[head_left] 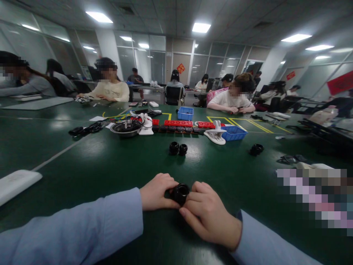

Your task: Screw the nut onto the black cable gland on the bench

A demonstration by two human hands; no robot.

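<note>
A black cable gland (181, 193), hollow and ring-shaped at its top, is held between my two hands just above or on the green table. My left hand (159, 192) grips it from the left, thumb in front and fingers behind. From the right, my right hand (208, 209) has its curled fingers closed against it, hiding that side. Beyond my hands two more black pieces of the same look stand side by side, a larger gland (174, 148) and a smaller gland (183, 149). Another black gland (256, 149) lies farther right.
Across the green table (110, 158) stand red power strips (178, 123), a blue bin (234, 133), a smaller blue bin (185, 113), white clips (216, 133) and a round metal dish (126, 129). A white case (19, 184) lies left. Several people sit beyond.
</note>
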